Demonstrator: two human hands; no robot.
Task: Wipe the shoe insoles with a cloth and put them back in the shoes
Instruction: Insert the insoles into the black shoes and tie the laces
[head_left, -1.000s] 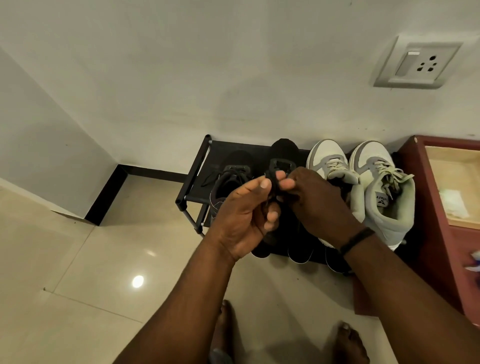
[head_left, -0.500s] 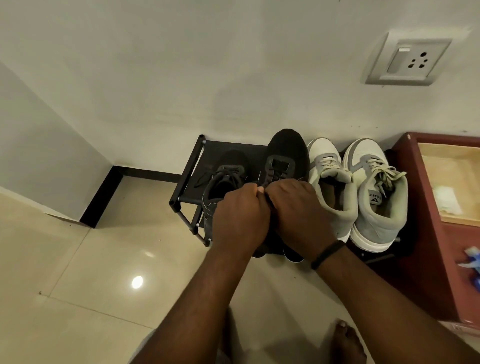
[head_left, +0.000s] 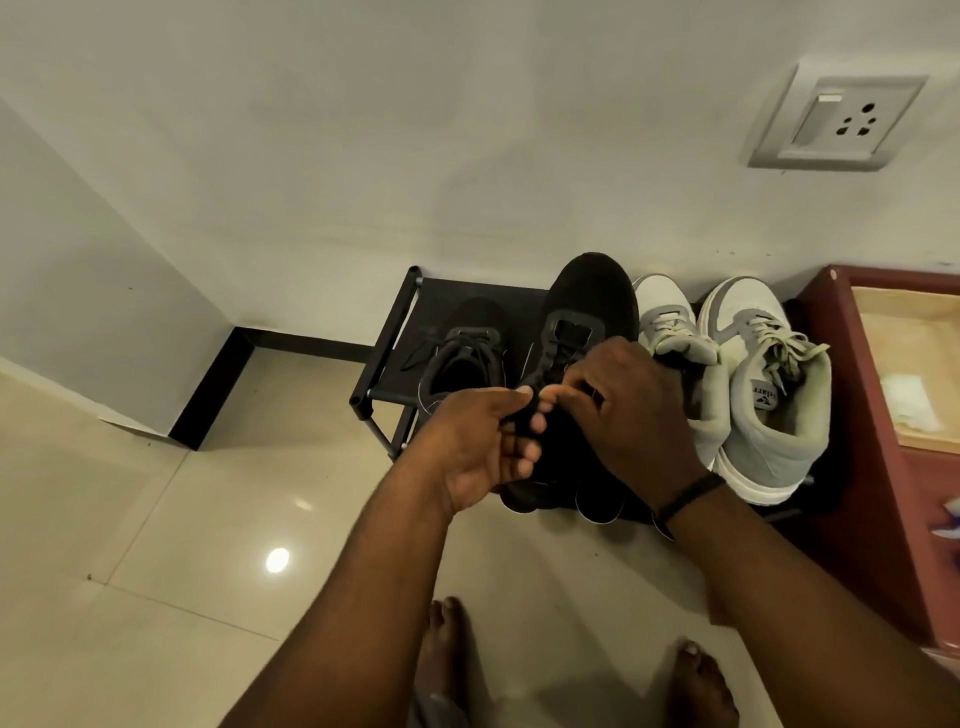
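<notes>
A black sneaker (head_left: 592, 296) stands on the low black rack (head_left: 397, 332), toe towards the wall, and both my hands are at its laced top. My left hand (head_left: 483, 452) pinches a dark lace end between thumb and curled fingers. Fingertip to fingertip with it, my right hand (head_left: 631, 415) lies over the shoe's opening and pinches the lace too. The second black sneaker (head_left: 465, 343) sits to the left with its laces loose. No insole or cloth shows; the held shoe's inside is hidden by my hands.
A pair of white and grey sneakers (head_left: 763, 374) stands to the right on the rack. A red-brown cabinet (head_left: 852, 415) is further right. A wall socket (head_left: 836, 122) is above. My bare feet (head_left: 447, 660) are on the tiled floor.
My hands, lifted with the lace a second ago, dropped onto the shoe, knuckles up. Now the left hand has rolled outward, showing its fingers, still pinching the lace.
</notes>
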